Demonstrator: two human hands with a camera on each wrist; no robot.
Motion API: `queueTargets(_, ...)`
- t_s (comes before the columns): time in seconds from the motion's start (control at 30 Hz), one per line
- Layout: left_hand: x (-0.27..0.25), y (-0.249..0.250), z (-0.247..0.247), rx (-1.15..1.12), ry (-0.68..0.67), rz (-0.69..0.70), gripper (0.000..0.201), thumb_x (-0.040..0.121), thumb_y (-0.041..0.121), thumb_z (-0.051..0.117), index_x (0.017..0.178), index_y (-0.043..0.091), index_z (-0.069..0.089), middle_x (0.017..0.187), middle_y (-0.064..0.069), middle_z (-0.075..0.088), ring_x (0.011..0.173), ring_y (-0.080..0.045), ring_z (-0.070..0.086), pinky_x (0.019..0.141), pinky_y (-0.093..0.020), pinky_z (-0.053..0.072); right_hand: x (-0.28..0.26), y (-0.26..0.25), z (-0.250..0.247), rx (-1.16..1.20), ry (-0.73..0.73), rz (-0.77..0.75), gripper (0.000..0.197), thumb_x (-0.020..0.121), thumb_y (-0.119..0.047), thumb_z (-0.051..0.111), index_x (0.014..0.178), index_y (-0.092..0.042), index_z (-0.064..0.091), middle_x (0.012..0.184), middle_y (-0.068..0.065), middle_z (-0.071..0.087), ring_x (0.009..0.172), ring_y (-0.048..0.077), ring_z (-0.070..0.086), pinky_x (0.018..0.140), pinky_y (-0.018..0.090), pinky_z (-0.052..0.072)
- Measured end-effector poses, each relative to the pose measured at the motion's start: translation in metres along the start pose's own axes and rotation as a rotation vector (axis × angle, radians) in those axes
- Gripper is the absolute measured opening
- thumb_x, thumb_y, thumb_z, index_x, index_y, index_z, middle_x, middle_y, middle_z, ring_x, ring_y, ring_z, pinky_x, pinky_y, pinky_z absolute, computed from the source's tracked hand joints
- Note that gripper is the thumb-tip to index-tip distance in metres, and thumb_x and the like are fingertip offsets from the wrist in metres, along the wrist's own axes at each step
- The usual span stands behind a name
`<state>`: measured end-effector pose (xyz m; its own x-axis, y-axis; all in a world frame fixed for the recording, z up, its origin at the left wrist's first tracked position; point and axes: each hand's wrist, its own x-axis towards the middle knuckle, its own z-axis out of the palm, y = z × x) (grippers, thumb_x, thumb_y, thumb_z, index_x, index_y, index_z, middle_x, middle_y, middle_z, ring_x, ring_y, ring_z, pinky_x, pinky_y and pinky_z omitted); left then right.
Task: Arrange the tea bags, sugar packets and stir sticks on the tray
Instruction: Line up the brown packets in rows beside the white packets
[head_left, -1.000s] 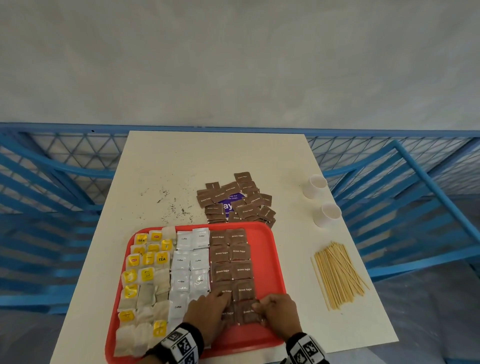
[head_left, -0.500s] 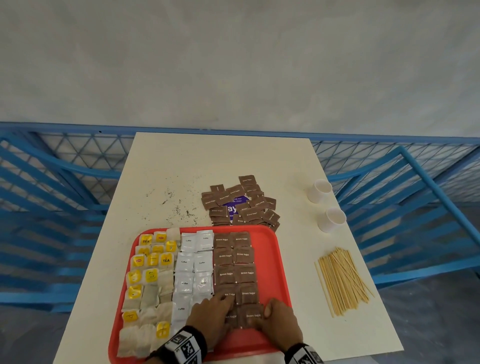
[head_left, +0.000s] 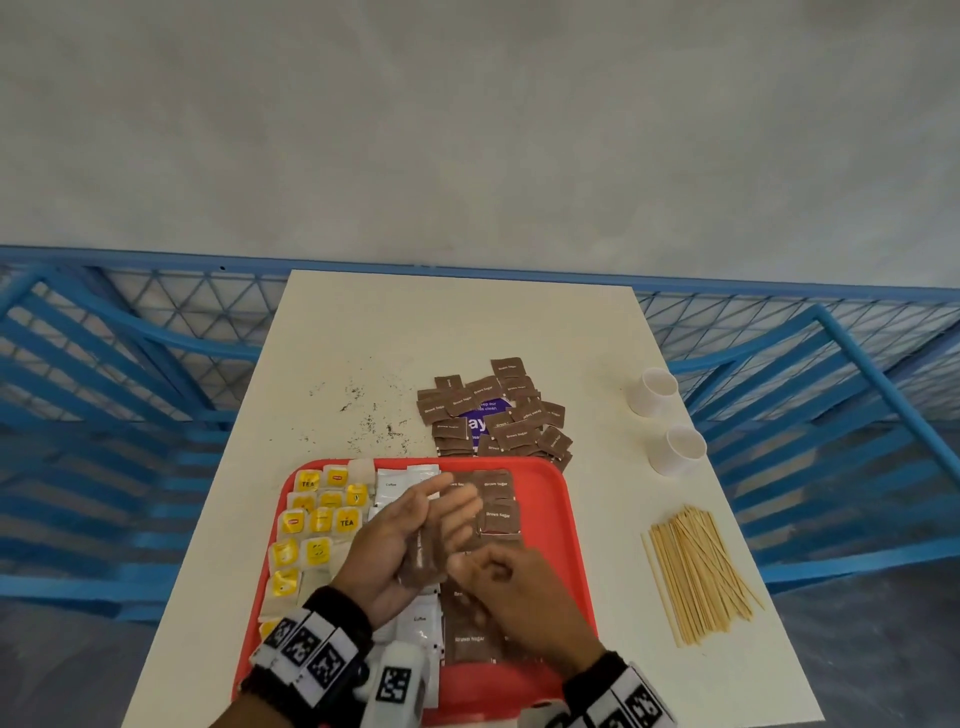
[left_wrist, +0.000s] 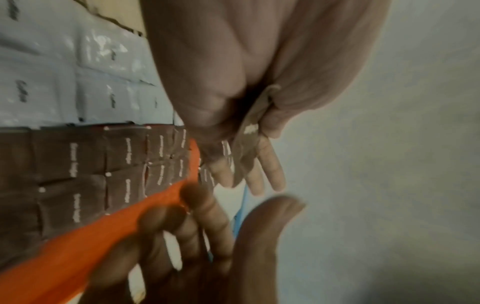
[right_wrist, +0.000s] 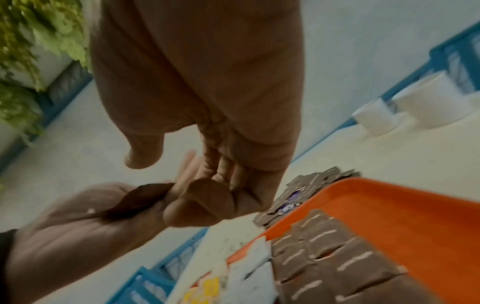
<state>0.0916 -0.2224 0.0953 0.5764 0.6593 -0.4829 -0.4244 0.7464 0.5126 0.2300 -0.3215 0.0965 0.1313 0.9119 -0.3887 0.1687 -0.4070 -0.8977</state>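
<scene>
On the table, the red tray (head_left: 563, 525) holds yellow-tagged tea bags (head_left: 317, 519) on its left, white packets (head_left: 395, 486) in the middle and brown sugar packets (head_left: 498, 514) in rows on its right. My left hand (head_left: 415, 535) is raised above the tray, palm turned inward. It holds a few brown sugar packets (head_left: 423, 561) on edge, pinched under the thumb (left_wrist: 207, 107). My right hand (head_left: 498, 582) hovers beside them with curled fingers (right_wrist: 205, 197) at the packets' edge (right_wrist: 137, 201) and its thumb apart. Stir sticks (head_left: 701, 571) lie right of the tray.
A loose pile of brown sugar packets (head_left: 498, 415) lies on a purple card just beyond the tray. Two white paper cups (head_left: 654, 389) (head_left: 680, 449) stand at the right edge. Dark crumbs (head_left: 369, 415) speckle the table. Blue railings surround it.
Both hands have lifted off the near brown rows. The left hand has turned up with brown packets in it, and the right hand has come beside it.
</scene>
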Motion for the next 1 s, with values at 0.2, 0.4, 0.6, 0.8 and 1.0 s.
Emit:
queueTargets(0.2, -0.007, 0.006, 0.005, 0.385, -0.036, 0.073, 0.033, 0.099, 0.028, 0.048, 0.126, 0.013, 0.061, 0.123, -0.008, 0.071, 0.115, -0.022, 0.067, 0.072, -0.036, 0.060, 0.010, -0.023, 0.007, 0.145, 0.090, -0.029, 0.021, 0.088, -0.021, 0.074, 0.079, -0.002, 0.071, 0.060, -0.005, 0.066, 0.052, 0.004, 0.054, 0.054, 0.016, 0.043)
queueTargets(0.4, -0.006, 0.015, -0.012, 0.760, 0.047, 0.102, 0.021, 0.074, 0.020, 0.083, 0.089, 0.007, 0.077, 0.090, -0.026, 0.074, 0.082, -0.031, 0.068, 0.081, -0.044, 0.056, 0.014, -0.019, -0.012, 0.134, 0.137, -0.059, 0.015, 0.087, -0.018, 0.075, 0.078, -0.006, 0.073, 0.063, -0.001, 0.068, 0.058, 0.012, 0.057, 0.062, 0.030, 0.050)
queueTargets(0.6, -0.013, 0.017, -0.011, 0.965, -0.104, 0.047, 0.022, 0.074, 0.004, 0.085, 0.085, 0.022, 0.080, 0.077, -0.019, 0.074, 0.071, -0.027, 0.069, 0.070, -0.034, 0.059, 0.013, -0.011, -0.016, 0.157, 0.123, -0.046, 0.016, 0.089, -0.018, 0.072, 0.074, -0.015, 0.073, 0.064, 0.002, 0.065, 0.061, 0.017, 0.054, 0.064, 0.034, 0.046)
queueTargets(0.8, -0.017, 0.027, -0.015, 1.153, -0.170, -0.026, 0.026, 0.077, 0.023, 0.085, 0.099, 0.018, 0.073, 0.083, -0.012, 0.076, 0.070, -0.011, 0.067, 0.066, -0.026, 0.053, 0.008, -0.008, -0.026, 0.019, 0.022, -0.052, 0.012, 0.088, -0.017, 0.074, 0.079, -0.009, 0.075, 0.072, 0.011, 0.071, 0.064, 0.010, 0.061, 0.065, 0.024, 0.048)
queueTargets(1.0, -0.011, 0.020, -0.007, 1.143, -0.099, 0.110, 0.016, 0.084, 0.029, 0.079, 0.085, 0.014, 0.075, 0.081, -0.020, 0.072, 0.069, -0.018, 0.061, 0.059, -0.025, 0.048, 0.008, -0.015, -0.035, -0.083, -0.039, -0.065, 0.017, 0.085, -0.020, 0.076, 0.077, -0.007, 0.072, 0.056, -0.008, 0.065, 0.044, -0.004, 0.045, 0.051, 0.011, 0.037)
